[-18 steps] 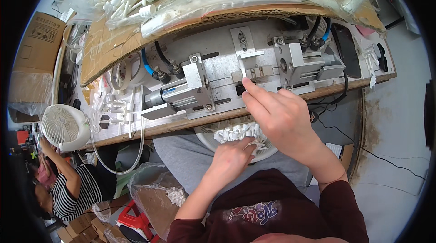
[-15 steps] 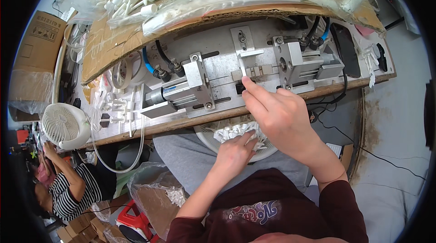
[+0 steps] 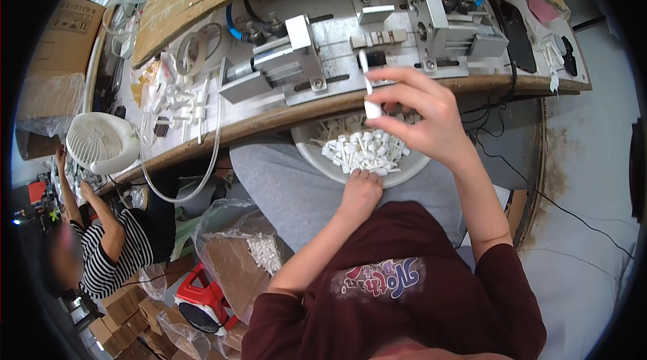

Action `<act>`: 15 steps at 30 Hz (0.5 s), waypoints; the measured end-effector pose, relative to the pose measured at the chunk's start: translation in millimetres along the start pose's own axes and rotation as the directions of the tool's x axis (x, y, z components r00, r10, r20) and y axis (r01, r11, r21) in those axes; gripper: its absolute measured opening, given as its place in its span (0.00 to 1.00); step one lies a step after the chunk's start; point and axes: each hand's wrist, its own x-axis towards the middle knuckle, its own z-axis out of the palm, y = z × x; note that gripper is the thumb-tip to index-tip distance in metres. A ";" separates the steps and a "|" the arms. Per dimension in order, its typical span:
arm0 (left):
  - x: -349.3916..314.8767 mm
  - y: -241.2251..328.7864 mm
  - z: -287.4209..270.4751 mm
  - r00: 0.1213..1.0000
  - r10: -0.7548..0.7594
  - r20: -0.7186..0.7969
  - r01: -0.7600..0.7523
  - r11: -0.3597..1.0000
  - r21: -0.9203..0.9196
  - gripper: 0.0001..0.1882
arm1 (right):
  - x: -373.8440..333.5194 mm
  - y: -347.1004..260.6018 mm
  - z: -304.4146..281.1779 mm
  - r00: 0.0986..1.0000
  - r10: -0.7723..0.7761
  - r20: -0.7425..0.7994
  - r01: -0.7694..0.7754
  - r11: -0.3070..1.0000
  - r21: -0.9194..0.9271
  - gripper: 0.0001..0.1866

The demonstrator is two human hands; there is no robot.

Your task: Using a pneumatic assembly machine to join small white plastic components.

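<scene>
My right hand (image 3: 421, 107) is raised in front of the bench edge. Its thumb and fingers pinch a white cap with a long stem (image 3: 373, 110), cap down and stem pointing up. Behind the stem is a metal clamping jig with a small slotted block (image 3: 379, 39) between two cylinder units. My left hand (image 3: 364, 188) lies at the near rim of a white basin (image 3: 317, 166), fingers curled; whatever they hold is hidden. Many similar white stemmed caps (image 3: 364, 150) fill the basin on my lap.
A left cylinder unit (image 3: 276, 67) and right cylinder unit (image 3: 465, 37) flank the block. Cardboard (image 3: 162, 30) with more caps lies behind. A white fan (image 3: 101, 143) stands left, near a co-worker in a striped shirt (image 3: 125, 252). A black phone (image 3: 513, 33) lies right.
My right hand has drawn back from the jig toward me, with the stemmed cap in its fingers. My left hand has pulled back from among the caps to the basin's near rim.
</scene>
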 end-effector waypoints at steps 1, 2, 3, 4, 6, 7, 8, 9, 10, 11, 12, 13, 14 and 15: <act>-1.1 -0.2 3.5 1.000 0.002 0.002 -0.002 1.000 0.010 0.06 | -13.1 -0.1 4.3 0.999 0.021 0.032 -0.023 0.998 0.060 0.12; 0.4 -0.9 5.6 1.000 0.003 -0.002 -0.003 1.000 0.022 0.05 | -27.8 3.6 11.8 0.997 0.020 0.070 -0.025 0.997 0.069 0.12; 1.1 -0.8 7.5 1.000 0.003 -0.007 -0.003 0.999 0.034 0.04 | -44.4 10.8 21.0 0.994 0.018 0.108 -0.026 0.997 0.079 0.13; 1.7 -1.2 7.4 0.998 0.034 -0.044 -0.031 0.997 0.066 0.02 | -62.6 24.3 28.8 0.976 0.013 0.218 -0.015 1.000 0.011 0.21; 0.2 -2.9 5.0 0.997 0.069 -0.017 -0.068 0.995 0.079 0.02 | -84.0 39.0 42.9 0.959 0.083 0.272 -0.013 0.969 -0.248 0.29; -2.4 -3.0 3.9 0.996 0.091 -0.001 -0.090 0.992 0.084 0.02 | -96.0 47.2 49.8 0.949 0.125 0.288 -0.009 0.928 -0.373 0.33; -4.0 -3.1 3.1 0.996 0.090 0.013 -0.091 0.990 0.109 0.03 | -110.1 62.9 56.3 0.891 0.201 0.407 -0.050 0.935 -0.352 0.45; -6.3 -4.5 4.0 0.995 0.097 0.014 -0.097 0.990 0.103 0.03 | -117.3 67.8 64.8 0.866 0.181 0.466 0.001 0.932 -0.362 0.45; -9.6 -6.5 5.8 0.995 0.103 0.015 -0.104 0.990 0.097 0.03 | -122.8 70.3 72.2 0.837 0.162 0.523 0.051 0.928 -0.368 0.46; -10.8 -7.6 6.5 0.993 0.120 0.018 -0.121 0.989 0.090 0.03 | -129.9 75.0 79.7 0.807 0.151 0.571 0.095 0.921 -0.377 0.47; -12.0 -7.1 7.2 0.993 0.121 -0.006 -0.120 0.989 0.082 0.03 | -136.8 81.7 93.2 0.758 0.152 0.634 0.104 0.931 -0.349 0.49; -13.9 -7.0 8.6 0.992 0.121 -0.026 -0.119 0.990 0.073 0.03 | -139.3 85.6 106.4 0.748 0.123 0.653 0.140 0.932 -0.335 0.48; -12.9 -6.7 9.8 0.990 0.132 -0.047 -0.129 0.990 0.063 0.03 | -139.2 88.5 116.4 0.741 0.102 0.664 0.169 0.929 -0.331 0.48; -13.0 -6.9 10.3 0.992 0.123 -0.035 -0.122 0.992 0.045 0.03 | -138.4 92.1 125.0 0.734 0.082 0.674 0.197 0.924 -0.327 0.47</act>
